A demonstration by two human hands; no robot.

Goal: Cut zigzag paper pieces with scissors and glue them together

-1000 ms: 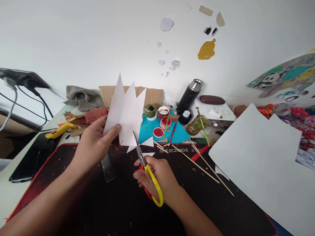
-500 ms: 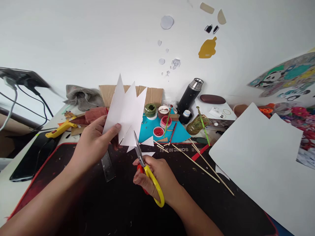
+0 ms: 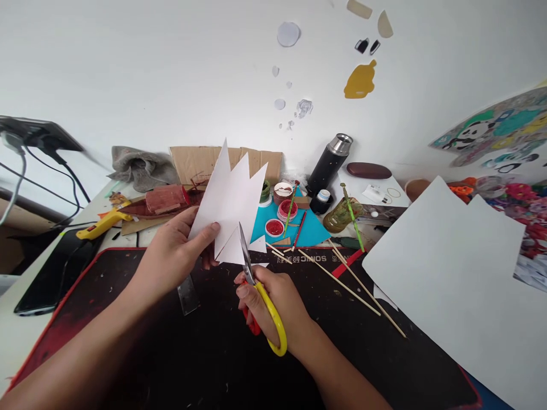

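Note:
My left hand [image 3: 177,250] pinches a piece of white paper [image 3: 228,196] at its lower left edge, thumb on the near face. Three pointed spikes run along the paper's top, and a slanting cut crosses its lower part. In my right hand [image 3: 273,302] is a pair of scissors [image 3: 256,282] with one yellow and one red handle. Their blades point up and lie at the paper's lower right part, by the cut. White paper scraps [image 3: 258,245] lie just behind the blades. A clear ruler [image 3: 188,296] lies on the mat below my left hand.
Paint pots [image 3: 287,210] stand on blue paper [image 3: 316,230] at the back, near a black thermos [image 3: 329,165]. Thin wooden sticks [image 3: 342,283] cross the black mat [image 3: 213,364]. A large white sheet [image 3: 461,273] covers the right side. A yellow glue gun [image 3: 100,225] lies left.
My left hand has moved the paper right and slightly down. The scissors have shifted slightly right, still by the cut.

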